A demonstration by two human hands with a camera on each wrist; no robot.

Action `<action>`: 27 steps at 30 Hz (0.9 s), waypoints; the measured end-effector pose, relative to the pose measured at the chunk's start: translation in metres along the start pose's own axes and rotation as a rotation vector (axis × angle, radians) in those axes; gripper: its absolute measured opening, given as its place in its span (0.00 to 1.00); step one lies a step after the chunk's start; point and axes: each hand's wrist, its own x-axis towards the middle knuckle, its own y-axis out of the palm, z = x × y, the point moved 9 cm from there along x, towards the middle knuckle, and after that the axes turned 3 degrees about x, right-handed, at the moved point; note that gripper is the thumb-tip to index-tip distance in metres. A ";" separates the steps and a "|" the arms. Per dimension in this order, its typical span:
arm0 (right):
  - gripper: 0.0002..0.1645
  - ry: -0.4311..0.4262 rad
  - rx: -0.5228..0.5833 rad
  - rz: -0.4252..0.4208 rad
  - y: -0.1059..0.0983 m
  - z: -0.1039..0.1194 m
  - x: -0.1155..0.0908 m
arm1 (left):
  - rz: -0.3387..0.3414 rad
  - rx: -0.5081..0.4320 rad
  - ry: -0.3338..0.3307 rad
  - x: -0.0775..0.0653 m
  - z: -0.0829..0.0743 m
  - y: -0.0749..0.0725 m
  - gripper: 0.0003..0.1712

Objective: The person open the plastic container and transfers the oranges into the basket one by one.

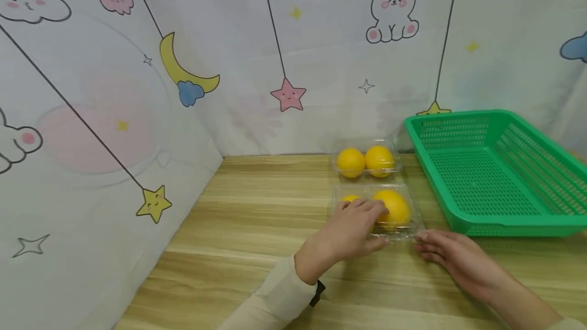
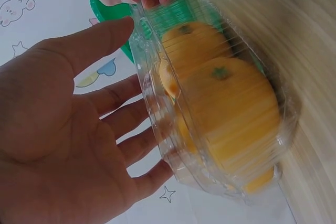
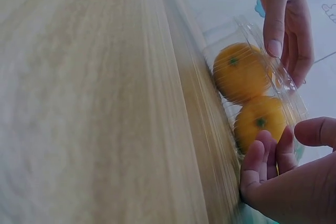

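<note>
A clear plastic clamshell box (image 1: 339, 192) with two oranges (image 1: 393, 208) in it stands on the wooden table. My left hand (image 1: 350, 228) lies across its top left part, fingers fairly straight and touching the lid, partly covering one orange. In the left wrist view that palm faces the box and the fingertips meet its rim. My right hand (image 1: 458, 258) pinches the box's near right corner between thumb and fingers, as the right wrist view (image 3: 286, 156) also shows. Behind stands a second clear box (image 1: 367, 171) holding two oranges (image 1: 351, 162).
A green plastic basket (image 1: 458, 218) with mesh walls stands right of the boxes, close to the right hand. A white cloth (image 1: 238, 65) printed with stars and rabbits hangs behind and at the left of the table (image 1: 238, 228).
</note>
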 end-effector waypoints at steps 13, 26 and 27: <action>0.21 -0.036 0.081 0.062 0.001 -0.002 0.002 | 0.033 0.028 0.003 -0.002 0.000 0.004 0.33; 0.21 -0.038 0.099 0.085 0.004 -0.003 0.001 | 0.057 -0.011 -0.008 -0.004 0.001 0.003 0.34; 0.20 -0.032 0.087 0.076 0.003 -0.003 0.001 | 0.057 -0.014 -0.009 -0.003 0.001 0.003 0.34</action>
